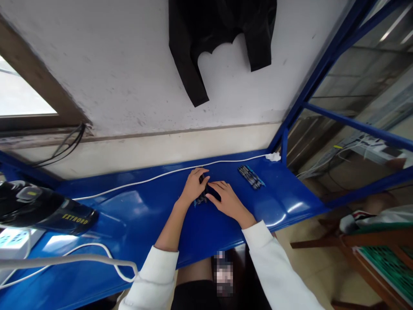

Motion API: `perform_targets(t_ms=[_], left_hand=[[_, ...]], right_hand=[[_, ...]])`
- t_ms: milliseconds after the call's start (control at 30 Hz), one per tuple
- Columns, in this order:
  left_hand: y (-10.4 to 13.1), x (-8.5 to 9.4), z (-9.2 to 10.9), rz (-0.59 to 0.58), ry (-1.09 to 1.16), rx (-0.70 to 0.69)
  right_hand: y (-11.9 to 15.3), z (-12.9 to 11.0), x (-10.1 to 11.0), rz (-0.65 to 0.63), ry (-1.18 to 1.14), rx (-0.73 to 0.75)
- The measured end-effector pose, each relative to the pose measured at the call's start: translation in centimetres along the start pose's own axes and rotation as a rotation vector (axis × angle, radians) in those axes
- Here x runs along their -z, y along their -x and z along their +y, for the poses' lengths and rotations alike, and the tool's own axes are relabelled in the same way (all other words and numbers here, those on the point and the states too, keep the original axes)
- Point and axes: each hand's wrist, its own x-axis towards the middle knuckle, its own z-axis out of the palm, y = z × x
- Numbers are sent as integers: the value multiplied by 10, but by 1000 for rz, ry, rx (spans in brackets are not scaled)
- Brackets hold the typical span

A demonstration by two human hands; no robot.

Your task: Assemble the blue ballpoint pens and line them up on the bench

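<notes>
On the blue tabletop (151, 224), a small group of dark pens (201, 199) lies between my two hands. My left hand (193, 186) rests over the pens' left side and far ends, its fingers curved around them and partly hiding them. From the right, my right hand (225, 197) reaches toward the same pens, thumb and fingers apart, with fingertips close to their right side. Whether its fingertips touch them is hard to tell. Farther right, a second row of dark and blue pens (251, 177) lies side by side on the table, touched by neither hand.
A white cable (151, 177) runs along the table's back to a white crumpled item (273, 156). At the left are a black vacuum-like device (48, 211), a white power strip (19, 241) and looping cords. Blue metal bars (355, 127) stand at the right.
</notes>
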Motion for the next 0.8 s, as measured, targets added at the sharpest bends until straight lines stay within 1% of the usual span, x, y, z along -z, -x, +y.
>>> perform_targets(t_ms=[67,100,167,233,300,333,367,400,433,467,533,600,667,800], left_hand=[[-1,0,-5,-31,-89,-50],[-1,1,-7,-49,-144,-83],[-1,1,-10,-77,-233,-141],[-1,2,-10,-88,-264,-158],[0,2,-7,-76,-227,-134],[0,1,-5,-65,-200,-116],[0,1,-2,-56,-180,-101],[1,0,1,-46,-167,-93],[1,-1,5,-39,-162,-94],[2,-2,8,-37,-166,-103],[4,-5,14,-42,-199,-144],[6,-8,19,-56,-255,-192],[8,-11,22,-62,-304,-216],[9,-12,27,-10,-284,-179]], right_hand=[[16,-9,4,44,-31,-29],[30,-15,6,64,-43,-40],[68,-28,9,104,-77,-58],[120,-40,5,171,-142,-70],[182,-45,-7,320,-220,-93],[213,-45,-16,369,-253,-144],[242,-43,-27,394,-273,-227],[268,-39,-39,373,-272,-337],[291,-33,-50,303,-265,-461],[308,-27,-61,191,-264,-560],[329,-16,-80,-10,-251,-693],[332,-6,-93,-149,-238,-758],[326,2,-101,-217,-256,-777],[310,14,-110,-273,-309,-830]])
